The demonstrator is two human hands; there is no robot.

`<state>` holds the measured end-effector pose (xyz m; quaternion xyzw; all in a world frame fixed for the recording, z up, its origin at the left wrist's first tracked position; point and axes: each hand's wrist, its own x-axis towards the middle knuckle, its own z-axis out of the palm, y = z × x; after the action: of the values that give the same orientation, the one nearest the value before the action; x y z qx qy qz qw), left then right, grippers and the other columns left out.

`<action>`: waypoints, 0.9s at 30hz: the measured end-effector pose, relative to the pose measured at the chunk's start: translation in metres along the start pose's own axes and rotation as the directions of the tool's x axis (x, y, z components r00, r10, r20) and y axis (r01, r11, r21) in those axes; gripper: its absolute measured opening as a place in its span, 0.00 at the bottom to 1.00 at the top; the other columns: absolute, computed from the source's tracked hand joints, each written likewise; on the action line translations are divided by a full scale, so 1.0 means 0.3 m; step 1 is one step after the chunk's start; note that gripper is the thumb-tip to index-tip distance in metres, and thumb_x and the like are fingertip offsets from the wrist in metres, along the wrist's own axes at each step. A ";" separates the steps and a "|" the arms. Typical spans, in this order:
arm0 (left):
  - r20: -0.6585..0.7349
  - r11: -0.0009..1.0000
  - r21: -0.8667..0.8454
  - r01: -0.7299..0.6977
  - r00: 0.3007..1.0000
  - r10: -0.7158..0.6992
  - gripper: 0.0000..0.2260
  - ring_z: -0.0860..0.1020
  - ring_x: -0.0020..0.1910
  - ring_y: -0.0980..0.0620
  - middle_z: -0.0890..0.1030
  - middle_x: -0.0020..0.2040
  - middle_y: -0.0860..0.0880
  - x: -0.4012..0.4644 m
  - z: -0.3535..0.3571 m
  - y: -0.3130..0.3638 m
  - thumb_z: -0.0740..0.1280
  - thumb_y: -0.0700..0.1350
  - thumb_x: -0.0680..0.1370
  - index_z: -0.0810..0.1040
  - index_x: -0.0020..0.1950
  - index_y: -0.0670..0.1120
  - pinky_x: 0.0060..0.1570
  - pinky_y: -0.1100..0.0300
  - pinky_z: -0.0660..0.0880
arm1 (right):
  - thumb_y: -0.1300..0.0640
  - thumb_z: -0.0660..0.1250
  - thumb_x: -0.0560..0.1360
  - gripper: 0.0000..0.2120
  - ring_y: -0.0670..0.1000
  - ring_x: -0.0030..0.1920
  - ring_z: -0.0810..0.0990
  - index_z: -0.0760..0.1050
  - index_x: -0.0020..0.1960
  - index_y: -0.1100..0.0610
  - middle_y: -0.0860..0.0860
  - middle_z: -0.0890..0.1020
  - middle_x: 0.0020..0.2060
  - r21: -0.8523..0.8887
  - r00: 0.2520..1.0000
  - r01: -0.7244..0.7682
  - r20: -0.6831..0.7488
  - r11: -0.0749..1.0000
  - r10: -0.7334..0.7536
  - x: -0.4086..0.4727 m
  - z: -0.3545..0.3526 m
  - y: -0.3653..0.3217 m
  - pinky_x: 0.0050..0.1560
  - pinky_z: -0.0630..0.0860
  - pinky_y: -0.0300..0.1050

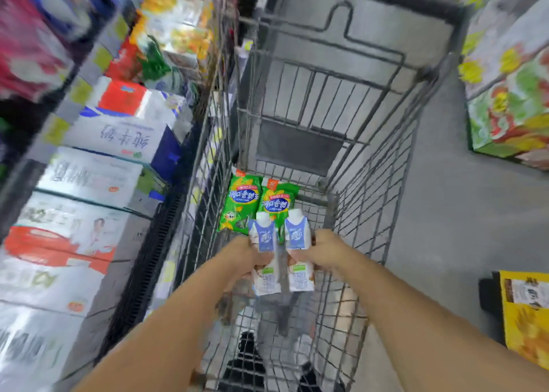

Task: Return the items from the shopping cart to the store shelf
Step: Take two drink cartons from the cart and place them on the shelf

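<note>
Two small milk cartons are held above the shopping cart (pixel 341 142), one per hand. The left hand (pixel 248 256) is wrapped around the left carton (pixel 265 261); the right hand (pixel 322 250) is wrapped around the right carton (pixel 298 255). Both cartons point cap-end forward, away from the person, with their long axes roughly parallel and a narrow gap between them. Two green snack bags (pixel 258 204) remain on the cart floor, just ahead of the cartons. The store shelf (pixel 98 159), stacked with boxed cartons, runs along the left side of the cart. The left hand is therefore nearer the shelf, and the coming move likely calls for a swing to the left over the cart wall. The right carton must cross the cart width to arrive. Motion blur hides finger detail.
</note>
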<state>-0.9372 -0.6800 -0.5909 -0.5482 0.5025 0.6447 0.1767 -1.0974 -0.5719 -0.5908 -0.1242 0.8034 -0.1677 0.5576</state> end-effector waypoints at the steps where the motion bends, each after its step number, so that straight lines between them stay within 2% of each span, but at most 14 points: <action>1: -0.030 0.999 -0.024 -0.035 0.999 0.034 0.12 0.79 0.43 0.46 0.85 0.49 0.40 -0.064 -0.029 0.033 0.74 0.44 0.73 0.78 0.51 0.39 0.49 0.49 0.78 | 0.58 0.79 0.68 0.15 0.57 0.51 0.86 0.83 0.53 0.62 0.58 0.86 0.49 -0.023 0.998 0.052 -0.015 0.998 -0.053 -0.063 -0.034 -0.055 0.54 0.82 0.55; 3: -0.084 0.988 -0.071 -0.138 0.988 0.132 0.15 0.79 0.41 0.47 0.85 0.49 0.39 -0.192 -0.083 0.098 0.75 0.45 0.72 0.79 0.53 0.38 0.45 0.49 0.79 | 0.62 0.77 0.70 0.14 0.54 0.50 0.84 0.81 0.55 0.64 0.58 0.86 0.50 -0.046 0.987 0.159 -0.006 0.986 -0.160 -0.195 -0.094 -0.165 0.50 0.80 0.47; 5: -0.138 0.970 -0.108 -0.218 0.969 0.203 0.10 0.80 0.42 0.47 0.85 0.49 0.40 -0.337 -0.125 0.158 0.74 0.42 0.73 0.79 0.50 0.39 0.48 0.48 0.79 | 0.66 0.74 0.72 0.11 0.44 0.39 0.83 0.81 0.54 0.66 0.56 0.84 0.43 -0.076 0.962 0.273 0.011 0.959 -0.273 -0.331 -0.145 -0.261 0.40 0.78 0.38; 6: -0.164 0.959 -0.129 -0.253 0.959 0.231 0.04 0.80 0.43 0.46 0.84 0.49 0.40 -0.414 -0.143 0.186 0.73 0.39 0.74 0.79 0.47 0.41 0.51 0.47 0.79 | 0.66 0.74 0.72 0.09 0.39 0.32 0.81 0.82 0.52 0.64 0.53 0.83 0.39 -0.094 0.950 0.311 0.020 0.946 -0.310 -0.405 -0.164 -0.304 0.33 0.76 0.33; 7: -0.198 0.944 -0.145 -0.295 0.944 0.264 0.03 0.80 0.45 0.45 0.84 0.49 0.40 -0.495 -0.157 0.210 0.72 0.37 0.75 0.79 0.45 0.43 0.53 0.46 0.79 | 0.65 0.74 0.72 0.06 0.38 0.30 0.80 0.82 0.49 0.61 0.52 0.82 0.38 -0.109 0.938 0.347 0.034 0.932 -0.345 -0.466 -0.178 -0.342 0.31 0.76 0.32; 9: -0.275 0.914 -0.133 -0.383 0.901 0.337 0.04 0.81 0.44 0.45 0.84 0.47 0.40 -0.649 -0.185 0.237 0.72 0.37 0.75 0.78 0.45 0.44 0.50 0.47 0.80 | 0.61 0.76 0.70 0.05 0.47 0.38 0.83 0.81 0.42 0.54 0.51 0.85 0.39 -0.121 0.892 0.451 0.039 0.884 -0.450 -0.579 -0.196 -0.413 0.39 0.80 0.42; 10: -0.320 0.901 -0.116 -0.418 0.874 0.365 0.05 0.80 0.42 0.46 0.83 0.44 0.42 -0.720 -0.201 0.237 0.72 0.38 0.74 0.78 0.46 0.43 0.45 0.50 0.80 | 0.56 0.78 0.67 0.06 0.52 0.41 0.85 0.82 0.40 0.55 0.51 0.86 0.40 -0.142 0.865 0.500 0.037 0.855 -0.500 -0.630 -0.197 -0.443 0.42 0.81 0.48; 12: -0.413 0.869 -0.096 -0.486 0.814 0.409 0.07 0.79 0.37 0.48 0.81 0.38 0.45 -0.864 -0.221 0.221 0.74 0.39 0.74 0.76 0.45 0.43 0.39 0.53 0.78 | 0.44 0.77 0.58 0.20 0.58 0.44 0.86 0.83 0.43 0.57 0.54 0.88 0.40 -0.175 0.814 0.580 0.079 0.796 -0.576 -0.691 -0.197 -0.486 0.41 0.80 0.58; 14: -0.494 0.849 -0.087 -0.521 0.763 0.417 0.07 0.78 0.35 0.50 0.79 0.36 0.47 -1.015 -0.236 0.183 0.74 0.40 0.73 0.76 0.43 0.43 0.36 0.55 0.78 | 0.40 0.76 0.54 0.27 0.61 0.44 0.86 0.83 0.46 0.58 0.57 0.87 0.41 -0.198 0.748 0.663 0.148 0.722 -0.647 -0.763 -0.175 -0.533 0.40 0.79 0.61; 16: -0.557 0.831 -0.073 -0.551 0.714 0.425 0.08 0.78 0.37 0.48 0.81 0.39 0.45 -1.159 -0.246 0.121 0.74 0.41 0.73 0.77 0.46 0.41 0.44 0.46 0.80 | 0.43 0.77 0.58 0.23 0.63 0.45 0.86 0.83 0.47 0.57 0.58 0.87 0.42 -0.203 0.676 0.736 0.193 0.646 -0.711 -0.900 -0.124 -0.578 0.43 0.80 0.61; 18: -0.626 0.826 -0.068 -0.559 0.669 0.401 0.10 0.78 0.41 0.46 0.82 0.44 0.43 -1.304 -0.254 0.032 0.73 0.41 0.73 0.78 0.52 0.39 0.52 0.40 0.78 | 0.47 0.78 0.66 0.16 0.59 0.45 0.86 0.83 0.50 0.54 0.55 0.87 0.45 -0.219 0.595 0.803 0.257 0.554 -0.761 -1.061 -0.049 -0.614 0.45 0.83 0.59; 20: -0.717 0.816 -0.090 -0.571 0.605 0.345 0.11 0.80 0.43 0.45 0.83 0.48 0.42 -1.446 -0.259 -0.070 0.73 0.40 0.73 0.78 0.53 0.39 0.52 0.42 0.78 | 0.52 0.76 0.72 0.12 0.55 0.45 0.85 0.82 0.53 0.55 0.52 0.86 0.46 -0.197 0.517 0.856 0.337 0.478 -0.787 -1.205 0.040 -0.634 0.40 0.81 0.51; 22: -0.789 0.795 -0.108 -0.597 0.538 0.297 0.12 0.82 0.46 0.46 0.84 0.50 0.43 -1.586 -0.260 -0.176 0.74 0.40 0.73 0.79 0.55 0.42 0.51 0.46 0.79 | 0.55 0.76 0.73 0.12 0.51 0.45 0.83 0.81 0.54 0.55 0.50 0.85 0.47 -0.152 0.429 0.903 0.408 0.403 -0.806 -1.343 0.144 -0.643 0.39 0.78 0.43; 27: -0.920 0.767 -0.115 -0.631 0.360 0.158 0.11 0.84 0.47 0.43 0.85 0.49 0.43 -1.938 -0.251 -0.502 0.75 0.41 0.73 0.79 0.53 0.43 0.50 0.47 0.81 | 0.56 0.77 0.71 0.15 0.50 0.49 0.84 0.80 0.56 0.54 0.49 0.86 0.49 -0.087 0.209 0.977 0.569 0.195 -0.795 -1.695 0.469 -0.622 0.52 0.82 0.52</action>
<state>-0.5843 -0.4904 -0.1371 -0.6770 0.4739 0.3925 -0.4038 -0.7866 -0.5642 -0.1255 -0.7282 0.4479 -0.2529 0.4529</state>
